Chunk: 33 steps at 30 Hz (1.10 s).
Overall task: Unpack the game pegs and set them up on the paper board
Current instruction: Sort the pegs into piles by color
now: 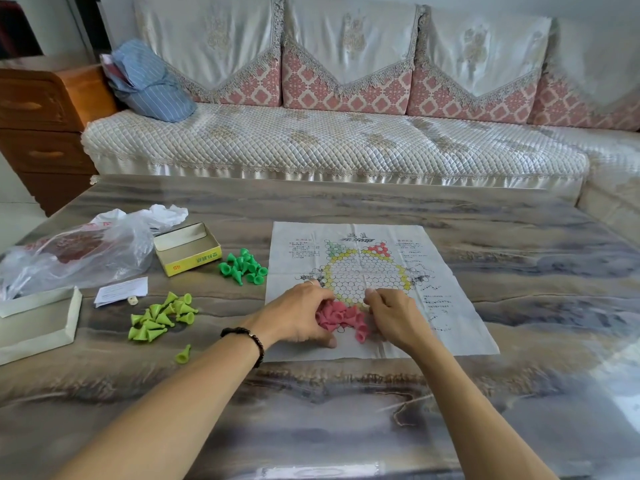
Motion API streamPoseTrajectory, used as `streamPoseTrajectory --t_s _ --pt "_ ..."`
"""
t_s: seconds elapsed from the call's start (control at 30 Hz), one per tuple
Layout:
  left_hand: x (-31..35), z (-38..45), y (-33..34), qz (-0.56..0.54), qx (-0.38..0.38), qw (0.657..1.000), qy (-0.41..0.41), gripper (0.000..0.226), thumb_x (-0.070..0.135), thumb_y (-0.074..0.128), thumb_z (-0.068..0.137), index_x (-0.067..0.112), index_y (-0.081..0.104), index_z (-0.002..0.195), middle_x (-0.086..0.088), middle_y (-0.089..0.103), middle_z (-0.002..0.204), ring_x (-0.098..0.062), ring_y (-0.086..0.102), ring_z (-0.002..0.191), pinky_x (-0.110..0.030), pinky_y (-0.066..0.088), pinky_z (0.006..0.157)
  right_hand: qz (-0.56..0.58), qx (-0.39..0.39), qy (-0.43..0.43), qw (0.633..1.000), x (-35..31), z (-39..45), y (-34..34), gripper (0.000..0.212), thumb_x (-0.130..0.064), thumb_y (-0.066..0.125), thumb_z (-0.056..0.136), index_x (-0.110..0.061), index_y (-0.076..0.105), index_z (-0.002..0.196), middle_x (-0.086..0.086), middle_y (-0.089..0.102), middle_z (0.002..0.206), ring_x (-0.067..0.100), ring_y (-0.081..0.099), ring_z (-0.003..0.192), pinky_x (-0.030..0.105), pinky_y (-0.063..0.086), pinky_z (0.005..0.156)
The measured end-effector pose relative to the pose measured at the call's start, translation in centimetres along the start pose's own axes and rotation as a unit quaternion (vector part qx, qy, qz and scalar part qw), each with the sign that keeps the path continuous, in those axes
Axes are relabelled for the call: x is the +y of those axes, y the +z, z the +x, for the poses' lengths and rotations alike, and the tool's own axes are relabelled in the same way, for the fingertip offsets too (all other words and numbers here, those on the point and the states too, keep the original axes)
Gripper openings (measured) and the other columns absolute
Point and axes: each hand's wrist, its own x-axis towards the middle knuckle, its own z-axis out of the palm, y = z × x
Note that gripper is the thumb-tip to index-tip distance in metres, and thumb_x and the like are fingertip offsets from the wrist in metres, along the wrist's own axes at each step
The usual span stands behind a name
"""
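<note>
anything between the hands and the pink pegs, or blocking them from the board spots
Nothing visible. The left hand and right hand already touch the pink pegs, which lie on the paper board; its printed grid beyond them is bare.

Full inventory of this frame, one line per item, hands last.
paper board: one, white, table centre
pink pegs: a pile, on board's near edge
dark green pegs: a pile, left of board
lime pegs: a pile plus one stray, table left
yellow box: one, open
white lid: one, far left
plastic bag: one, clear
leaflet: one, white
table: marbled
sofa: cream, behind
left hand, right hand: curled round pink pegs
</note>
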Motion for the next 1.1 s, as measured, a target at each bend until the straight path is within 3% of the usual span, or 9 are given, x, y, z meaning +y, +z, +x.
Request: streamPoseTrajectory --t_s 0.1,0.2,0.37,0.47,0.53,0.63,0.77,0.93,1.1 --pt "0.0 0.1 -0.3 -0.003 -0.008 1.000 -0.012 0.068 0.046 0.089 0.059 0.016 0.061 0.114 -0.004 0.053 0.109 -0.021 0.050 0.100 -0.035 0.045 0.086 -0.026 0.006 -0.002 1.000 -0.1 -0.4 -0.2 0.048 -0.032 0.039 0.101 -0.010 0.038 0.057 0.004 0.044 0.054 0.016 0.040 0.050 0.029 0.027 0.049" --pt "0.4 0.1 -0.3 -0.036 -0.011 0.999 -0.006 0.051 0.034 0.090 0.062 0.017 0.065 0.103 -0.001 0.056 0.102 -0.020 0.053 0.094 -0.032 0.046 0.080 0.007 -0.005 -0.004 1.000 -0.1 -0.2 0.5 0.048 -0.031 0.040 0.099 -0.012 0.039 0.056 0.007 0.048 0.054 0.026 0.057 0.054 0.032 0.037 0.052" --pt "0.5 -0.2 -0.1 -0.053 0.005 0.999 -0.001 0.066 0.026 0.089 0.063 0.021 0.061 0.123 -0.002 0.054 0.114 -0.018 0.055 0.096 -0.029 0.045 0.080 0.045 -0.019 0.003 0.999 -0.3 -0.2 0.7 0.043 -0.030 0.044 0.096 -0.005 0.047 0.061 0.022 0.057 0.060 0.032 0.060 0.056 0.051 0.053 0.062" --pt "-0.3 -0.5 -0.2 -0.047 -0.012 0.999 -0.018 0.092 0.032 0.090 0.062 0.017 0.046 0.141 -0.005 0.048 0.126 -0.015 0.053 0.093 -0.024 0.037 0.075 0.012 -0.042 0.002 0.999 0.0 -0.8 -0.5 0.025 -0.016 0.049 0.089 0.003 0.063 0.096 0.023 0.065 0.093 0.023 0.060 0.066 0.050 0.055 0.074" --pt "-0.4 -0.6 -0.2 -0.042 -0.017 0.999 -0.017 0.083 0.032 0.090 0.063 0.014 0.050 0.134 -0.005 0.049 0.122 -0.016 0.053 0.089 -0.026 0.037 0.069 -0.019 -0.110 -0.012 0.994 -0.1 -1.5 -1.5 0.041 -0.015 0.057 0.083 -0.006 0.056 0.123 0.009 0.061 0.115 0.020 0.063 0.078 0.039 0.054 0.080" --pt "-0.2 -0.6 -0.1 -0.058 -0.010 0.998 -0.019 0.060 0.025 0.089 0.064 0.012 0.060 0.116 -0.005 0.053 0.108 -0.019 0.057 0.085 -0.028 0.038 0.064 -0.111 -0.179 -0.069 0.975 -0.6 -2.3 -1.7 0.071 -0.024 0.072 0.075 -0.015 0.042 0.139 0.003 0.045 0.127 0.019 0.051 0.104 0.030 0.043 0.093" --pt "0.0 -0.5 0.1 -0.070 0.005 0.997 -0.006 0.040 0.019 0.085 0.066 0.014 0.065 0.099 -0.004 0.053 0.101 -0.017 0.054 0.078 -0.029 0.041 0.065 -0.123 -0.123 -0.100 0.980 -0.7 -1.8 -0.6 0.052 -0.018 0.071 0.075 -0.008 0.055 0.124 0.003 0.050 0.112 0.016 0.055 0.090 0.023 0.041 0.078" --pt "0.5 -0.4 0.1 -0.072 0.020 0.997 0.011 0.045 0.023 0.084 0.068 0.020 0.067 0.110 -0.003 0.058 0.104 -0.021 0.056 0.092 -0.034 0.048 0.081 -0.105 -0.076 -0.098 0.987 -0.8 -0.9 0.2 0.024 -0.016 0.066 0.073 -0.014 0.067 0.098 0.005 0.057 0.099 0.019 0.058 0.078 0.023 0.043 0.064" --pt "-0.4 -0.8 -0.1 -0.079 0.036 0.996 0.007 0.064 0.015 0.079 0.075 0.017 0.056 0.134 -0.002 0.054 0.125 -0.020 0.058 0.101 -0.025 0.045 0.082 -0.088 -0.060 -0.085 0.991 -0.4 -0.9 -0.1 0.041 -0.021 0.069 0.074 -0.007 0.063 0.112 0.006 0.058 0.107 0.021 0.059 0.086 0.037 0.051 0.078"
